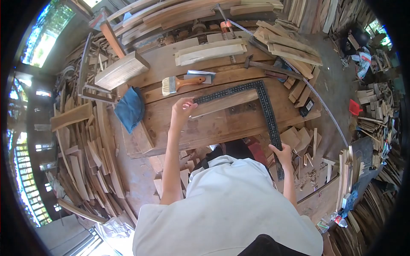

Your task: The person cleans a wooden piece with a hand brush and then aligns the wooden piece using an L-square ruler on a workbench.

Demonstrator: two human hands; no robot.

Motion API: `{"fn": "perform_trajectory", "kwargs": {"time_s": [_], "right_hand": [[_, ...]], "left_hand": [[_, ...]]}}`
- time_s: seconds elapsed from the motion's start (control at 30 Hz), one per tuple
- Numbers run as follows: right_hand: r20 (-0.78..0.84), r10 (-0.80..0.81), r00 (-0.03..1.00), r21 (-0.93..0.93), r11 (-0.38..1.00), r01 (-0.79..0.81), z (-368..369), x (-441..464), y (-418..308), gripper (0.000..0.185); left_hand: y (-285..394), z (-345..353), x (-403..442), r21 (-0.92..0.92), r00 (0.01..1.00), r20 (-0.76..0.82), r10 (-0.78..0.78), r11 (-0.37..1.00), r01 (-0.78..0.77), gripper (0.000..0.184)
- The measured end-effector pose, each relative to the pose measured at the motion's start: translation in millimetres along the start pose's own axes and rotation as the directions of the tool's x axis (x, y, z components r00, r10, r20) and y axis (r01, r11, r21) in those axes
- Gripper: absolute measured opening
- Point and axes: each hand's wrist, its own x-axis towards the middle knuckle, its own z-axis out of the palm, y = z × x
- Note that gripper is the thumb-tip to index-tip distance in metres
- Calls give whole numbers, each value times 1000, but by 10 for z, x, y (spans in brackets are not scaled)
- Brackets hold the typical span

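Note:
A black framing square (pixel 265 104) with pale markings spans the space between my hands. My left hand (pixel 183 110) pinches the end of one arm of the square, over the workbench. My right hand (pixel 283 154) is closed around the other arm, which points toward my body past the bench's front edge. Under the square's far arm, a narrow wooden strip (pixel 226 103) lies along the bench top. A paintbrush (pixel 171 85) with pale bristles and a wooden handle rests just beyond my left hand. Behind its handle is a blue-grey flat piece (pixel 208 78).
The wooden workbench (pixel 183 132) carries a blue cloth (pixel 130 109) at its left end, a thick wood block (pixel 121 70), a hammer (pixel 273 67) and stacked boards (pixel 294 49). A white tape (pixel 326 109) curves off the right side. Wood pieces are piled all around.

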Motion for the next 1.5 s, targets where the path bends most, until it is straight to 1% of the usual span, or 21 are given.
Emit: {"fn": "perform_trajectory", "kwargs": {"time_s": [0.37,0.6,0.67,0.73,0.9,0.97,1.1,1.2,1.27,1.4,1.47,1.5], "right_hand": [[2,11,1000,2,1000,-11,-3,18,42,25],[-24,10,1000,-3,1000,-10,17,-5,3,26],[-29,8,1000,3,1000,-8,21,-6,-6,27],[-31,-2,1000,-3,1000,2,16,4,15,28],[-38,-23,999,-6,1000,22,20,6,36,31],[-18,9,1000,-36,999,-10,16,-11,0,36],[-22,10,1000,-30,1000,-11,16,-19,4,36],[-14,2,1000,-27,1000,-3,1,23,67,36],[-20,-85,996,-78,993,83,-26,78,165,36],[-7,-110,994,-94,990,109,-29,77,145,36],[-4,27,1000,0,1000,-27,17,-29,-77,36],[-1,26,1000,-3,1000,-26,10,-24,-77,36]], "left_hand": [[12,18,-27,5,1000,-17,-21,1000,21,31],[27,85,-83,10,995,-97,10,1000,-9,30],[51,84,-91,1,994,-105,5,1000,-4,30],[58,83,-93,28,993,-113,32,999,-29,29],[32,89,-97,61,991,-127,45,997,-37,30],[22,88,-92,72,990,-132,50,997,-41,30],[4,72,-70,74,993,-115,31,997,-23,30],[6,62,-61,87,994,-104,16,996,-7,30],[4,57,-57,104,995,-101,12,995,-1,29],[-4,59,-47,93,996,-88,-25,995,33,31],[-10,65,-50,73,995,-85,-51,996,57,32],[-4,66,-53,64,995,-83,-51,996,57,32]]}}
